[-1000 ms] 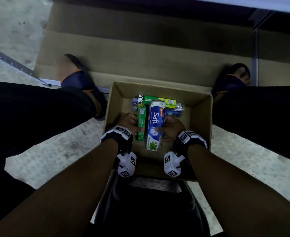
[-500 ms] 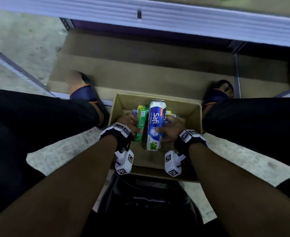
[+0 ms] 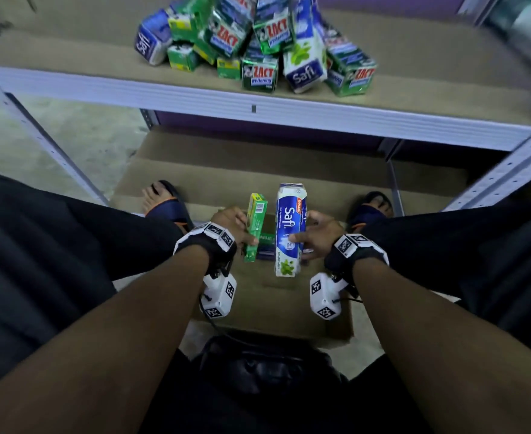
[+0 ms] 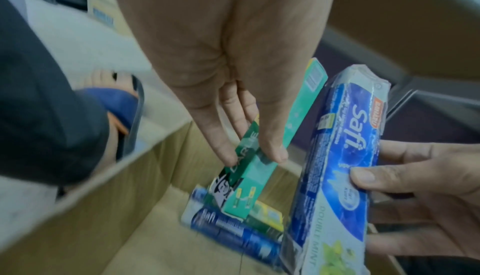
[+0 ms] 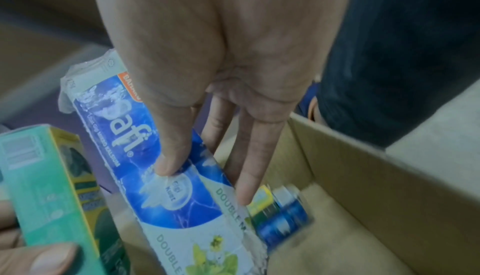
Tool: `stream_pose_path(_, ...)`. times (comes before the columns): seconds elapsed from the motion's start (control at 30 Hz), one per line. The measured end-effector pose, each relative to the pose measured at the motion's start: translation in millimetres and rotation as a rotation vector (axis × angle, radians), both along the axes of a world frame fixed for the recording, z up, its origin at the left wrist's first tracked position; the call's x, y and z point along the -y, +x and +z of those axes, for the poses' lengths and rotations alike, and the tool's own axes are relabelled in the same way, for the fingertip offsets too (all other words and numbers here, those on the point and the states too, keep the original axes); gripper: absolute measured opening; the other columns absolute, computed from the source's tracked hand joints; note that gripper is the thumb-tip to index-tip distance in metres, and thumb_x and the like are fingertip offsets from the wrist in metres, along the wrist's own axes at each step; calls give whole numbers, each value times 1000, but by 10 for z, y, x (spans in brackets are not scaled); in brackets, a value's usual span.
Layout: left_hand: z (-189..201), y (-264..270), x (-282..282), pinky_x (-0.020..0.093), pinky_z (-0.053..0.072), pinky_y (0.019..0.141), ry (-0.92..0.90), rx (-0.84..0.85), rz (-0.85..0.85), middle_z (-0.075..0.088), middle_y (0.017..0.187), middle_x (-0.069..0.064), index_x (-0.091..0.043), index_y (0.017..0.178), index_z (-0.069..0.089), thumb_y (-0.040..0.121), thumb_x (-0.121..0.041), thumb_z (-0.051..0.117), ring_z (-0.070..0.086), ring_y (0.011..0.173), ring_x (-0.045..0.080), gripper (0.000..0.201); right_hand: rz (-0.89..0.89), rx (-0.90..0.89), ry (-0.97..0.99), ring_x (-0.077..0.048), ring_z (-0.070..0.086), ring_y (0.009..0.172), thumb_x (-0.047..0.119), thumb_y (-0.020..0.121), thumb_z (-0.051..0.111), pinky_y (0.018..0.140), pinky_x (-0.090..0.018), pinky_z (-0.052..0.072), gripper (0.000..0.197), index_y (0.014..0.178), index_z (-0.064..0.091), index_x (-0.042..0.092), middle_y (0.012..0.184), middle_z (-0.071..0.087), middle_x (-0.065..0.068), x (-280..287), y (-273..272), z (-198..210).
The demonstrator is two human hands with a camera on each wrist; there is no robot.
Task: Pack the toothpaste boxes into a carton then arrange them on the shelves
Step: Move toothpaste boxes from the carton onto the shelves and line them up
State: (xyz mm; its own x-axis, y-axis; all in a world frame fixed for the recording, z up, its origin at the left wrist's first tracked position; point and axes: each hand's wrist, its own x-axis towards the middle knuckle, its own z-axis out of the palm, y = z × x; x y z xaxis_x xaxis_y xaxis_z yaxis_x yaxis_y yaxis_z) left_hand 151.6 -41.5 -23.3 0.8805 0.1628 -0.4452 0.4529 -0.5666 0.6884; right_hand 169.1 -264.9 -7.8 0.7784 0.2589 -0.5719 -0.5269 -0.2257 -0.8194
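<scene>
My left hand point(image 3: 236, 228) pinches a slim green toothpaste box point(image 3: 255, 227) between thumb and fingers, seen close in the left wrist view as the green box point(image 4: 280, 135). My right hand point(image 3: 312, 238) grips a blue and white Safi box point(image 3: 289, 228), the Safi box point(image 5: 166, 176) with thumb on its face. Both boxes are lifted above the brown carton point(image 3: 308, 321) on the floor between my legs. Inside the carton point(image 4: 109, 207) lie a blue box point(image 4: 233, 232) and a green and yellow box point(image 4: 267, 215).
A pile of Zact and Safi toothpaste boxes point(image 3: 258, 42) lies on the shelf board point(image 3: 430, 73) ahead, above a white metal shelf edge point(image 3: 258, 108). A lower shelf board point(image 3: 258, 158) sits behind the carton. My sandalled feet point(image 3: 164, 198) flank the carton; shelf uprights point(image 3: 48, 145) stand either side.
Both hands have lifted the green box and the Safi box up out of the carton. The head view has tilted up, bringing the stocked shelf into sight.
</scene>
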Motion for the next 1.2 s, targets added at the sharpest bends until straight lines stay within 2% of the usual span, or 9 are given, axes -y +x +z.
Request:
stream_pose_path(0.1,204,-35,-22,31,55,71,1,59,4,69,88,3,-17,88,59,57,-16,95,63,76,18,47,-8,54,7,-40,64,110,-10,79,73,84,-67,51,38,101,54,15,124,63,-17,11,-59,237)
stream_pose_path(0.2,459,-40,-13,40,57,78,-18,131,-13,62,82,3,-18,82,52,59,-10,94,60,78,21,48,-27,96,54,-26,74,81,-9,78,75,57,-43,59,44,111,53,10,109,69,-16,42,-126,461)
stream_pose_path(0.27,646,-53,-25,41,57,80,-17,181,-9,61,79,1,-18,80,51,58,-10,94,60,76,20,49,-30,130,66,-21,74,71,-9,78,75,49,-35,57,48,117,52,8,101,71,-14,67,-167,636)
stream_pose_path(0.37,945,-74,-44,39,59,76,-3,245,-18,63,79,1,-18,82,52,59,-14,94,61,74,19,49,-4,200,22,-26,73,79,-3,78,78,55,-39,58,48,118,54,9,102,73,-14,108,-187,914)
stream_pose_path(0.53,1602,-29,-47,50,60,74,-89,357,-18,54,77,4,-13,88,51,67,-8,90,60,80,23,44,36,337,-36,-23,75,74,8,79,80,59,-38,60,40,112,60,14,93,77,-8,211,-115,1475)
stream_pose_path(0.7,2331,109,-52,45,62,71,-62,531,-38,59,88,7,-6,105,56,69,-22,89,65,83,24,51,26,462,-54,-30,74,77,14,81,79,73,-47,60,37,114,62,15,95,76,-13,308,51,2083)
stream_pose_path(0.9,2981,402,-69,39,62,57,46,651,13,56,81,0,-13,99,56,74,-36,84,64,67,19,44,27,534,-89,-19,73,68,17,85,76,54,-31,58,35,118,63,17,94,77,-8,361,355,2702)
stream_pose_path(1.03,3224,668,-150,28,53,59,203,725,94,58,70,-3,-20,88,55,74,-43,79,59,66,20,36,-1,580,-171,-15,72,60,22,88,73,49,-27,56,25,111,64,19,80,76,-2,352,629,2982)
stream_pose_path(1.2,3335,988,-322,22,41,61,356,737,119,66,78,1,-23,112,64,77,-46,73,56,57,8,42,-23,545,-257,-14,69,57,21,91,69,46,-24,54,19,109,63,16,79,72,-3,265,1001,3100)
